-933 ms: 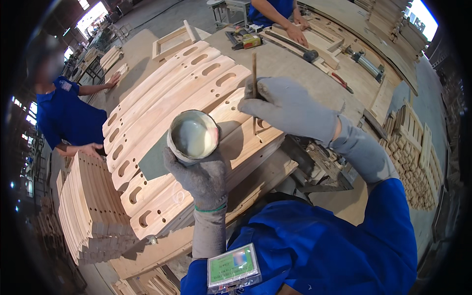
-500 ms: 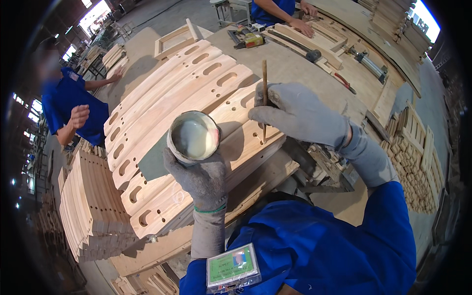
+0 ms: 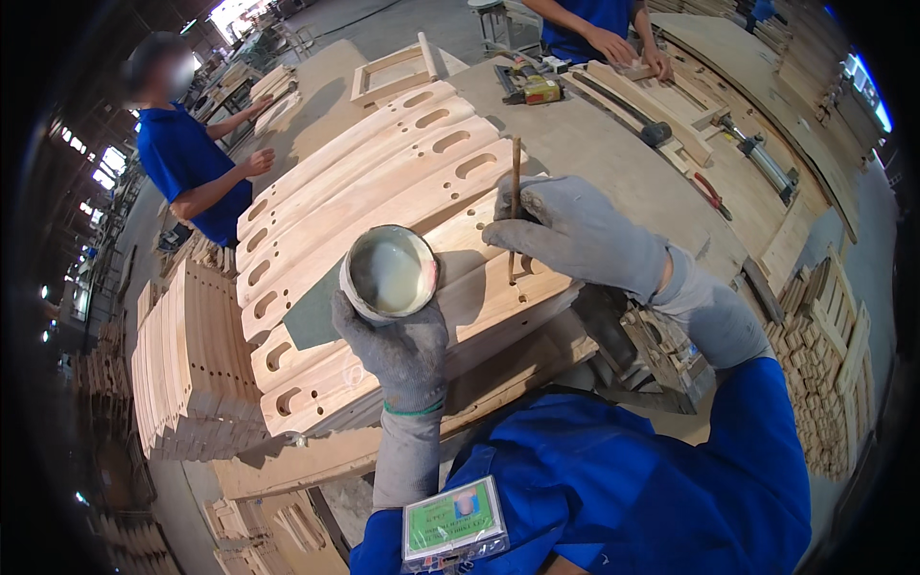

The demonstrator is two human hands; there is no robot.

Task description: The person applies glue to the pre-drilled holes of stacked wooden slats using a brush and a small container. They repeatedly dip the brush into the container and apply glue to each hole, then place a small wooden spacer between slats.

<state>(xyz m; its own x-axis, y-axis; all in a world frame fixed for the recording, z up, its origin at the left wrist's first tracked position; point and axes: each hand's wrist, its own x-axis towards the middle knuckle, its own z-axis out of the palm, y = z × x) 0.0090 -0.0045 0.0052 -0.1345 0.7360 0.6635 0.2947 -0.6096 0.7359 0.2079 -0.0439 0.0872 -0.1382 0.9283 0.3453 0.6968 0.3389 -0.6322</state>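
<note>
While our left hand (image 3: 402, 355) curls snugly around a round cup (image 3: 362, 257) of whitish liquid (image 3: 395, 278) above the pale wooden boards (image 3: 369, 196), our right hand (image 3: 585, 235) pinches a thin stick (image 3: 516, 171) near upright, its lower end at a small hole.

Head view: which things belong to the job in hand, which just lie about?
In use:
Cup of whitish liquid, in left hand
Thin stick, pinched in right hand
Slotted boards, under both

Apparently just lying about:
Yellow-green power tool
Black-headed mallet
Red-handled pliers
Open wooden frame
</note>
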